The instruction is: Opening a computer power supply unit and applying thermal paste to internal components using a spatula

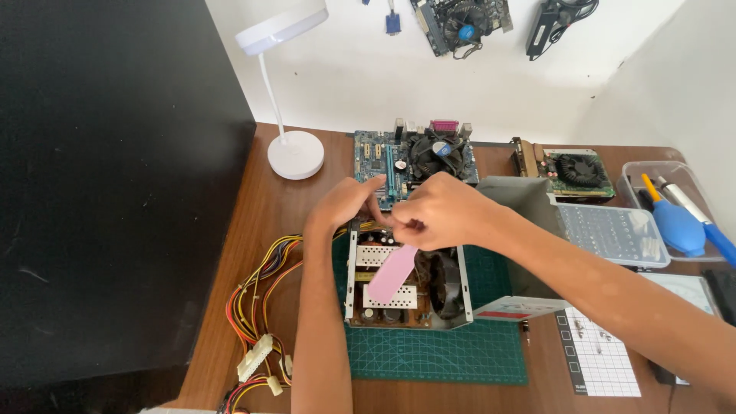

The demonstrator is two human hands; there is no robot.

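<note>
An opened power supply unit (383, 303) with exposed circuit board and fan sits on a green cutting mat (437, 354). My right hand (441, 208) is closed above its far edge, pinching the top of a pink flat strip (391, 274) that hangs down over the unit. My left hand (349, 201) is beside it on the left, fingers bent and touching the same spot near the unit's rear wall. Whether the left fingers grip anything is hidden by the right hand.
A blue motherboard (379, 157) with a cooler fan lies behind the hands. A white desk lamp (295, 153) stands at back left. Coloured cable bundles (257, 322) trail left. A graphics card (579, 172), a screwdriver bit case (609, 234), a blue air blower (678, 228) and a parts sheet (602, 356) lie right.
</note>
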